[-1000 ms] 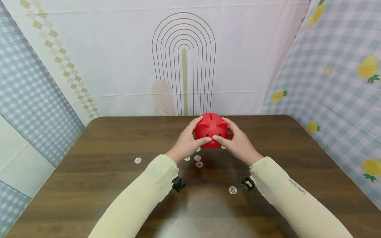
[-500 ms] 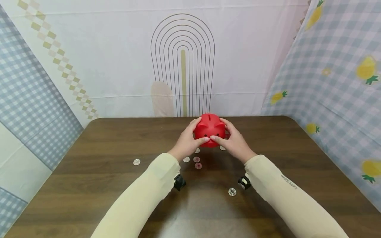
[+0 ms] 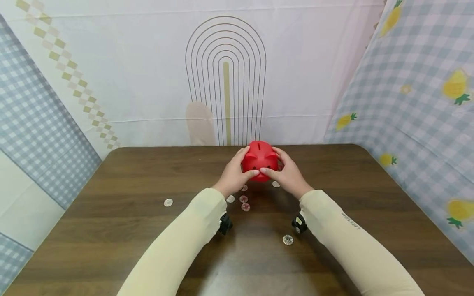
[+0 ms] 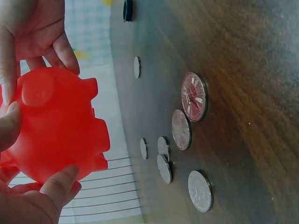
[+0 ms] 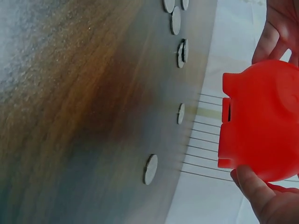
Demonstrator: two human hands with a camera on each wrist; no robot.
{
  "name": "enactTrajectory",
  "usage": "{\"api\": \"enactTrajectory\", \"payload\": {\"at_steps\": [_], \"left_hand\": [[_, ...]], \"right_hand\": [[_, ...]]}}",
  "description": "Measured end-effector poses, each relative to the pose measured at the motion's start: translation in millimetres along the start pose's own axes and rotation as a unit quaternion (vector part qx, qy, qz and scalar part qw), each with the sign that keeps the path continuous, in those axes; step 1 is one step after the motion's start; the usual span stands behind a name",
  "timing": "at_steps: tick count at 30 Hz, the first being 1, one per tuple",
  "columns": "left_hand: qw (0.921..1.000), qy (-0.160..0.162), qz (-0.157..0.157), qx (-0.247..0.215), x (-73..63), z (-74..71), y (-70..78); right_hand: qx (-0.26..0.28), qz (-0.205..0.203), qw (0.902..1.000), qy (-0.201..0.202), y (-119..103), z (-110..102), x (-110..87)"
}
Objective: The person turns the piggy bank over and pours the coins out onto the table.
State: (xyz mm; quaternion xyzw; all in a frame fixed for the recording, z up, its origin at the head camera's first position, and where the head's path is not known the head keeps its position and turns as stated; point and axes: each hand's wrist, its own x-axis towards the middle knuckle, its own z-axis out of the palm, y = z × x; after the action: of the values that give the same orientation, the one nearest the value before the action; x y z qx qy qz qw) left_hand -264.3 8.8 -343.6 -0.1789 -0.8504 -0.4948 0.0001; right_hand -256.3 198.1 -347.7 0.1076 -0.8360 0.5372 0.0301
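A red piggy bank (image 3: 259, 154) with a slot on its back is held up between both hands, its face toward me. My left hand (image 3: 232, 176) grips its left side, and my right hand (image 3: 290, 174) grips the right. The thumbs meet over the snout in the head view. Its stubby feet are clear of the table in both wrist views. Below lie several coins, among them a reddish coin (image 4: 194, 96) and a silver coin (image 4: 200, 191). One coin (image 5: 150, 169) shows below the bank in the right wrist view.
The brown wooden table (image 3: 148, 246) has rounded far corners. One coin (image 3: 168, 202) lies apart at the left, another coin (image 3: 288, 239) nearer me beside the right wrist. A white patterned cloth (image 3: 148, 61) hangs behind, with a checked cloth (image 3: 418, 131) at the right.
Both hands keep hold of the piggy bank, which shifts slightly left in the head view. The right forearm has come inward, bringing the wrists a little closer together. The coins stay put.
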Motion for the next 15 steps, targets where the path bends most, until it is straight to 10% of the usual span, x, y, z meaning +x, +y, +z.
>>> {"api": "enactTrajectory", "payload": {"at_steps": [15], "left_hand": [[0.9996,-0.002,-0.029,-0.003,8.5,-0.4,-13.6]], "right_hand": [[0.022,0.016,0.9996,0.000,9,11,14.3]]}}
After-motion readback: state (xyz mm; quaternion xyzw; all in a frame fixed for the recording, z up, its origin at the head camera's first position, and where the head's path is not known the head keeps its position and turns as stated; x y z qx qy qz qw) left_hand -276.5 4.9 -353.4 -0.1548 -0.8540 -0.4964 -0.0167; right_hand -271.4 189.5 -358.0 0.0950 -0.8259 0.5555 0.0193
